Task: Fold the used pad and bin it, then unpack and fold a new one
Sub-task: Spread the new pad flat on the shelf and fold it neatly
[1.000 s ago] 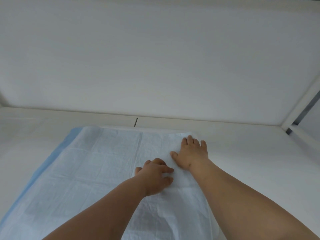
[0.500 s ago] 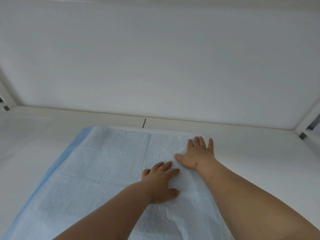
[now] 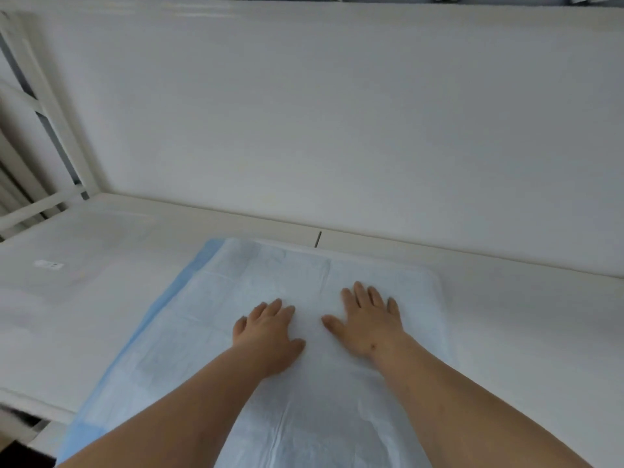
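Moving apart, the two hands now lie side by side on the pad (image 3: 256, 298) with a gap between them; a second ago the left hand (image 3: 268, 336) was curled just beside the right hand (image 3: 366, 322). Both hands are now flat with fingers straight and spread, pressing down on the pad and holding nothing. The view also shows more of the bed (image 3: 101, 265) on the left side than before. The pad is spread out on the white bed, near the wall (image 3: 337, 113). It is thin, soft and crinkly, white on top with fold lines, and has a blue edge on its left side.
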Action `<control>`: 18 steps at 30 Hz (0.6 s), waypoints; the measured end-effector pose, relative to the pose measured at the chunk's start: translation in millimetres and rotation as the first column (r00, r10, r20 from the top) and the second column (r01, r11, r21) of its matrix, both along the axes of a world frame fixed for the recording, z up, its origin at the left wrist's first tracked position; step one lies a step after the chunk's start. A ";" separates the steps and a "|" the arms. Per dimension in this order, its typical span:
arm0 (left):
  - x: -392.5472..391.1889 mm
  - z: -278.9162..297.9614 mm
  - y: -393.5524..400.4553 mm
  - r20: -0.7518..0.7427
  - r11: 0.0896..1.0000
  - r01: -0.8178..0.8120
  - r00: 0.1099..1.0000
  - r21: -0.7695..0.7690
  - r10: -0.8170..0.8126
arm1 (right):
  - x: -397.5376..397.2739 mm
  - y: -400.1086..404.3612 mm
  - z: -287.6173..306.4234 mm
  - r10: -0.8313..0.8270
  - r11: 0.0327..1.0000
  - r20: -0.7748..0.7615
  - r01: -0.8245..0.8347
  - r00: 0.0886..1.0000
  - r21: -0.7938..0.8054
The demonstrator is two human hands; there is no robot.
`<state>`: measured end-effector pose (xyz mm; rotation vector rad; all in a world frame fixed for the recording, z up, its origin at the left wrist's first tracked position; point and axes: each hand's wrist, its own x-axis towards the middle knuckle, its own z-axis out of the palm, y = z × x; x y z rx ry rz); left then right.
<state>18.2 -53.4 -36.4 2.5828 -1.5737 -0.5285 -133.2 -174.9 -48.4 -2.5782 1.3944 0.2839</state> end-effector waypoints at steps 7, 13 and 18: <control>29.5 2.1 37.5 0.028 0.976 -0.165 0.985 -0.140 0.171 | 32.9 12.7 28.1 0.032 0.996 -0.059 -0.037 0.998 -0.078; 69.1 6.2 59.5 0.058 0.937 -0.315 0.943 -0.149 0.326 | 80.4 54.0 33.5 0.251 0.964 0.147 -0.234 0.957 -0.126; 98.9 13.3 78.6 0.012 0.895 -0.414 0.907 -0.168 0.422 | 121.8 71.8 32.4 0.334 0.942 0.176 -0.322 0.926 -0.094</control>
